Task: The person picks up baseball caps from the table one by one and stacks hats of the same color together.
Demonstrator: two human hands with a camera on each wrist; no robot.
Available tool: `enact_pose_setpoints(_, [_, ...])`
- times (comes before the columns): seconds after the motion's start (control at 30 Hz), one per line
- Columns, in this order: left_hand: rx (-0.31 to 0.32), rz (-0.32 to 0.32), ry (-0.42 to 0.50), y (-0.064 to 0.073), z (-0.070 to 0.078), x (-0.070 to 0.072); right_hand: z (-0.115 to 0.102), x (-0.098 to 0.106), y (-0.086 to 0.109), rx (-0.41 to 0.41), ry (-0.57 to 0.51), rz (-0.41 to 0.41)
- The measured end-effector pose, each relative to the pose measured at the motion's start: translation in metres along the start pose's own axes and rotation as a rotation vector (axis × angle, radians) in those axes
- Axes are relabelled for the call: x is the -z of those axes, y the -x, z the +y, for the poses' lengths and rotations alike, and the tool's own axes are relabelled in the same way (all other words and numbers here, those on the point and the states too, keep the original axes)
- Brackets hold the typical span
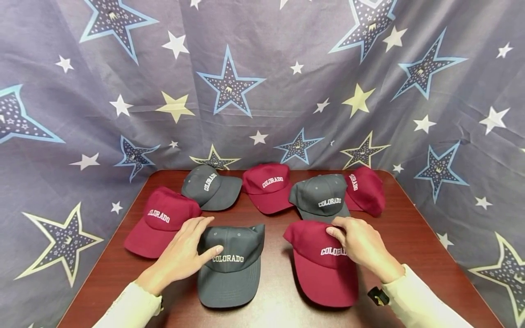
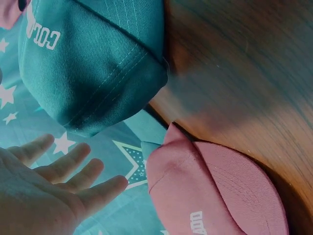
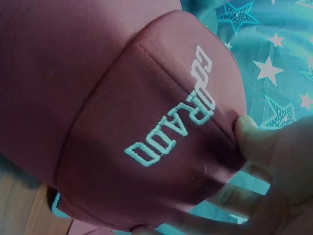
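Observation:
In the head view a dark grey cap with white COLORADO lettering faces front, its brim toward me. My left hand is at its left side, thumb out over the crown's front. The left wrist view has that hand with fingers spread, a gap between them and the grey cap. To the right, my right hand pinches the crown of a maroon cap, also lettered COLORADO. The right wrist view puts the thumb on this maroon cap's front and the fingers behind, partly hidden.
Behind stand more caps: a maroon one at left, a grey one, a maroon one in the middle, a grey one and a maroon one at right. A star-patterned cloth surrounds the wooden table.

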State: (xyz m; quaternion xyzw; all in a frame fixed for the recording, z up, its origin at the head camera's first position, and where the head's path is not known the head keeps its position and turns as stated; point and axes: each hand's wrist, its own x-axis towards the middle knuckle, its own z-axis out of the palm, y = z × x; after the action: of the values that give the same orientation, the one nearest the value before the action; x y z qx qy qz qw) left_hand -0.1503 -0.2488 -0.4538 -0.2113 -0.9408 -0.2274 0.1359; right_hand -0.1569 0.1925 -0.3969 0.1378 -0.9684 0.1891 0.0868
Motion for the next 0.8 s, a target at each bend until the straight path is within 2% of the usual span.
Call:
enact_pose_setpoints(0.43, [-0.002, 0.006, 0.001, 0.000, -0.001, -0.001, -0.031, -0.021, -0.013, 0.015, 0.049, -0.016])
enact_pose_setpoints(0.8, [0.002, 0.006, 0.006, 0.001, -0.001, -0.001, -0.040, -0.039, -0.028, -0.003, 0.131, -0.027])
